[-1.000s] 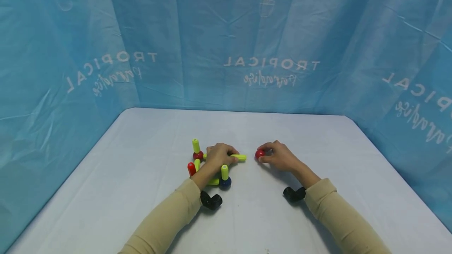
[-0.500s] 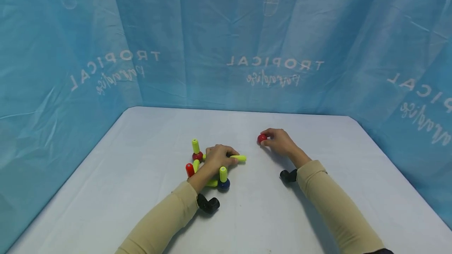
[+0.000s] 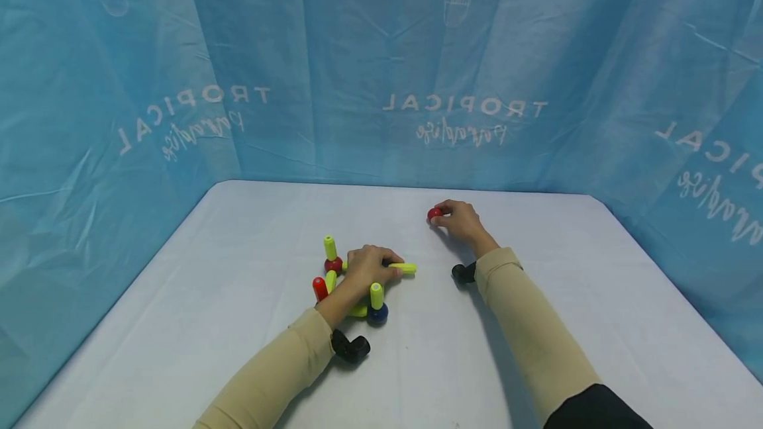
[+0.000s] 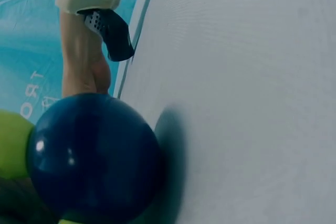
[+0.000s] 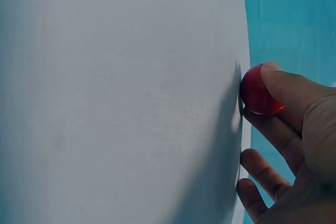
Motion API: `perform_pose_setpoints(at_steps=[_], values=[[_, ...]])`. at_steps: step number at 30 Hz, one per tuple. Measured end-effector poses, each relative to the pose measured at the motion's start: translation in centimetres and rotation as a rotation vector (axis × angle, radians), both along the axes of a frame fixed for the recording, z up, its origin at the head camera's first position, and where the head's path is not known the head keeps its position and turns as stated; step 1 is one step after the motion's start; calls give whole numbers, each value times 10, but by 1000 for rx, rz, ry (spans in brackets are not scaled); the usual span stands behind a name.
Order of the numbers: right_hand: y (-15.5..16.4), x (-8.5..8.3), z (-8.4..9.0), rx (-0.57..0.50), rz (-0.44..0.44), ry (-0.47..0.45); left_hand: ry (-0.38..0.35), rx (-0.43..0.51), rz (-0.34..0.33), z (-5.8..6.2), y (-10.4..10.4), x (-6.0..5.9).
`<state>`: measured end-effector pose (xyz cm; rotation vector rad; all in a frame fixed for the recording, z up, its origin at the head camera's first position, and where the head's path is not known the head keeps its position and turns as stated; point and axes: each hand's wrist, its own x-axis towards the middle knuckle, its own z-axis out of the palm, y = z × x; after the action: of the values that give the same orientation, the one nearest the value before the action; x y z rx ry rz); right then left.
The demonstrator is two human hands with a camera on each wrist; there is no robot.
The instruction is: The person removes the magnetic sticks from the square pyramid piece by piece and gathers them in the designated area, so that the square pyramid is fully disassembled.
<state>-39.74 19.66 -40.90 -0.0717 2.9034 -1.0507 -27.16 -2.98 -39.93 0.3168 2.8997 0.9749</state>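
White-clothed table with a ball-and-stick toy cluster and a red ball on it

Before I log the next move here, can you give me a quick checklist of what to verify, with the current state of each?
1. Right hand holds the red ball: ok, fingers pinch it.
2. Ball set down on the table: cannot tell; it sits low at the surface, but contact is unclear.
3. Left hand steadies the rod-and-ball structure: ok, it grips a yellow-green rod.
4. Structure rests on the table: ok, its blue ball sits on the surface.
5. Room around the red ball: ok, nothing lies beside it.
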Motion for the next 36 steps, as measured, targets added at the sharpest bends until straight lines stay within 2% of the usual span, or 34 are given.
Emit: perform_pose_setpoints(at_steps=[5, 10, 15, 21, 27, 31, 36], values=[[1, -2, 0, -9, 8, -5, 0, 7, -3, 0, 0, 0], [8, 5, 5, -37, 25, -13, -14, -2, -4, 0, 1, 0], [19, 16, 8, -21, 41, 51, -15, -10, -2, 1, 1, -1], [27, 42, 13, -15, 69, 154, -12, 5, -11, 0, 3, 1], [20, 78, 15, -46, 109, 181, -10, 21, -26, 2, 8, 4], [10, 98, 13, -66, 151, 186, -15, 61, -20, 11, 6, 8], [-4, 114, 10, -75, 192, 152, 14, 117, -10, 37, -4, 17]])
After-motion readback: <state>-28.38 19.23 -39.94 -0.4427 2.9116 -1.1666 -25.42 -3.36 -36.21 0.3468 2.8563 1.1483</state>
